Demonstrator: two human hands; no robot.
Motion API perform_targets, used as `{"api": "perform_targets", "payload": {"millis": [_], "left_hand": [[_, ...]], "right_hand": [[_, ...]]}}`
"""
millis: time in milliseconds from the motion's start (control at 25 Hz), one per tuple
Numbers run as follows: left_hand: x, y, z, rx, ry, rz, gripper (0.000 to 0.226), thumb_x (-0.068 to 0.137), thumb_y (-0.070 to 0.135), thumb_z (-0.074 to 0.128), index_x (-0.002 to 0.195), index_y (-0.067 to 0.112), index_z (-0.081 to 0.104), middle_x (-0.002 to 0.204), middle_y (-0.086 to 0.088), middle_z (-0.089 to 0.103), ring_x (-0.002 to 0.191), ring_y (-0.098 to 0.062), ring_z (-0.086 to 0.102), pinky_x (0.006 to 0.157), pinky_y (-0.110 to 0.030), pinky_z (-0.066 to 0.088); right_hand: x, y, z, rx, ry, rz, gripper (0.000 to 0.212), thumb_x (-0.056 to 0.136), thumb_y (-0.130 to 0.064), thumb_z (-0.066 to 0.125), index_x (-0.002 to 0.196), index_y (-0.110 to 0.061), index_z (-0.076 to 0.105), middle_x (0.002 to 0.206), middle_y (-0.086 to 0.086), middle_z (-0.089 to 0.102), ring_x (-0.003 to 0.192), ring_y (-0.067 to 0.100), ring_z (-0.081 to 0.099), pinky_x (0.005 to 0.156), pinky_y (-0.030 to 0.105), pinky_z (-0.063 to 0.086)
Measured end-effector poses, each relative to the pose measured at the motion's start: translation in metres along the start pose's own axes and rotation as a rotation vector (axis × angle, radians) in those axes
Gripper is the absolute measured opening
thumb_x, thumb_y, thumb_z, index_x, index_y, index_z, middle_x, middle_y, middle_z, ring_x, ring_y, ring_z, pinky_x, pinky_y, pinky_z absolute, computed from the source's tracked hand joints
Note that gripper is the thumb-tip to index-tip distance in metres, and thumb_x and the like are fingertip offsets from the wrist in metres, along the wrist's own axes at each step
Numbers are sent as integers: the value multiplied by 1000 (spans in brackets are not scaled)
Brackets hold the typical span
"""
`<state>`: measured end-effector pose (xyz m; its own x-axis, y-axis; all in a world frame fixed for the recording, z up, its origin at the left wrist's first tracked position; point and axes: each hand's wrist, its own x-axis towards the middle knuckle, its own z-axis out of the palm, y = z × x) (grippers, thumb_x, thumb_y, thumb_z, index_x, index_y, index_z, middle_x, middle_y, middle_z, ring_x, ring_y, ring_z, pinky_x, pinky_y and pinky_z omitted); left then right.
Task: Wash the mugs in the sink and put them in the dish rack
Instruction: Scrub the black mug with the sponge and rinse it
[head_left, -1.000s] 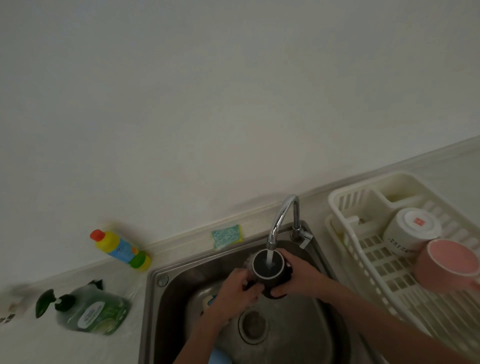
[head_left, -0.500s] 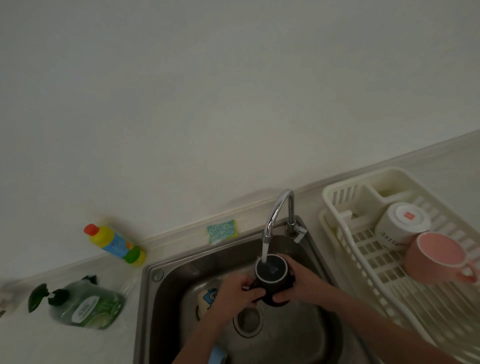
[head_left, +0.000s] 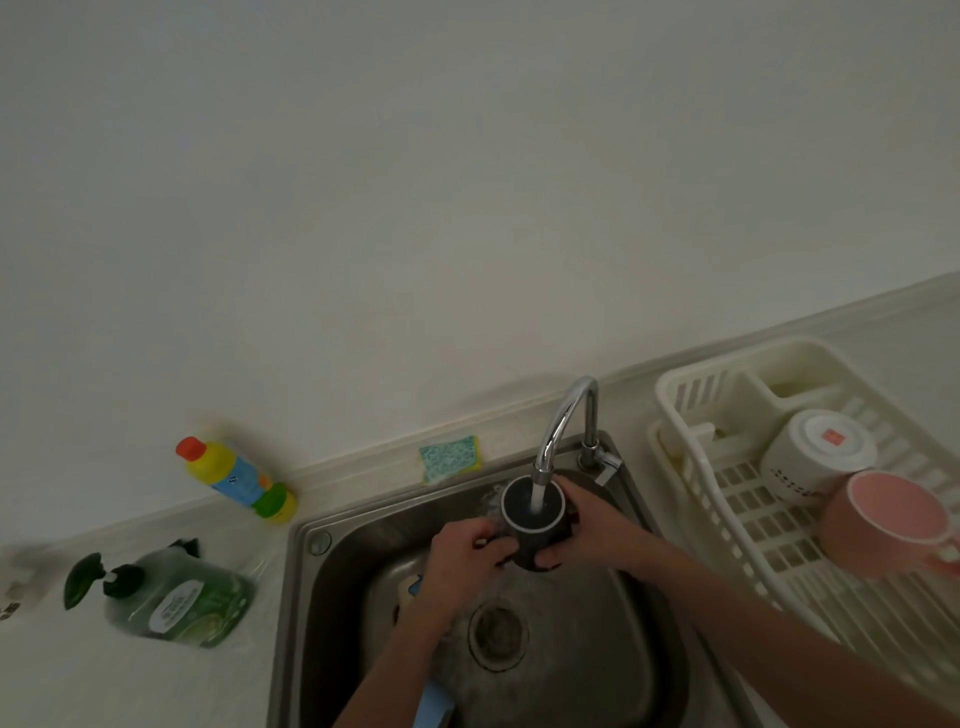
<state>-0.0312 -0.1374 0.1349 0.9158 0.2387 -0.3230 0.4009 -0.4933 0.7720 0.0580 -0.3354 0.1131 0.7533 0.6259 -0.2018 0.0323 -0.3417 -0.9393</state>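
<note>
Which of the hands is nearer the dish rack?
Right. The right hand grips the black mug on the dish rack side; the left hand grips its far side.

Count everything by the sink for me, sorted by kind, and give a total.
Mugs: 3, black held under the tap, white and pink in the rack
Bottles: 2, yellow, green
Sponges: 1
Dish racks: 1
Total: 7

A dark mug (head_left: 532, 512) stands upright under running water over the sink (head_left: 322, 597); white mug (head_left: 815, 457) and pink mug (head_left: 891, 522) sit in the dish rack (head_left: 696, 467).
</note>
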Motion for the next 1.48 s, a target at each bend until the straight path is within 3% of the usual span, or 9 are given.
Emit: {"api": "perform_targets", "payload": {"millis": [280,360,520,680,880,1080,1200,1360,1480], "left_hand": [[-6,11,28,82,-115,34,17,90,21,70,106,15,71,95,2,71,78,-7,71,71,-22,60],[-10,2,28,114,-135,20,10,91,22,69,99,16,68,95,4,69,80,-6,70,69,-20,59],[-21,-15,14,141,-120,-10,16,89,21,71,79,30,62,83,8,69,74,0,69,69,-23,59],[-23,-28,-4,165,-69,-36,11,86,26,73,81,32,66,81,9,71,74,-3,69,72,-32,60],[-14,-18,-13,117,4,0,5,81,30,73,78,32,70,79,9,72,79,-10,70,79,-43,59],[0,11,2,110,26,48,16,85,19,73,75,30,66,72,10,68,72,-9,69,76,-38,59],[-3,17,18,118,-21,54,21,88,21,71,73,32,62,71,9,68,69,-8,69,74,-37,60],[-20,10,35,93,-132,26,5,92,20,66,96,24,68,91,6,71,79,-7,71,77,-34,61],[-30,-4,37,81,-140,-26,12,91,22,68,103,23,70,95,9,72,81,-4,70,78,-30,60]], "right_hand": [[-27,21,-19,9,-7,46,95,51,-20,94,132,-39,49,127,-14,63,123,7,57,104,38,49],[-34,28,-11,26,-9,91,93,51,-22,93,130,-44,49,125,-16,63,121,4,56,104,37,49],[-33,30,13,15,-69,91,90,57,-23,92,133,-41,47,130,-16,60,125,3,54,106,33,47],[-17,20,28,38,-87,63,86,57,-19,92,131,-34,51,126,-12,64,121,4,58,104,38,49],[2,6,20,11,-106,42,84,60,-16,91,130,-39,51,119,-22,66,115,-3,59,100,25,50],[5,3,-12,-36,-54,-7,87,55,-17,92,130,-38,52,124,-13,65,118,6,60,99,37,52],[-5,8,-26,-64,-68,-14,93,56,-16,92,135,-36,49,130,-14,61,123,5,56,102,34,50],[-27,21,-29,-94,-128,28,94,57,-24,92,137,-37,46,131,-16,60,125,3,54,105,32,47],[-36,33,-15,-61,-131,86,93,56,-26,93,135,-42,46,129,-19,60,124,2,54,106,37,47]]}}
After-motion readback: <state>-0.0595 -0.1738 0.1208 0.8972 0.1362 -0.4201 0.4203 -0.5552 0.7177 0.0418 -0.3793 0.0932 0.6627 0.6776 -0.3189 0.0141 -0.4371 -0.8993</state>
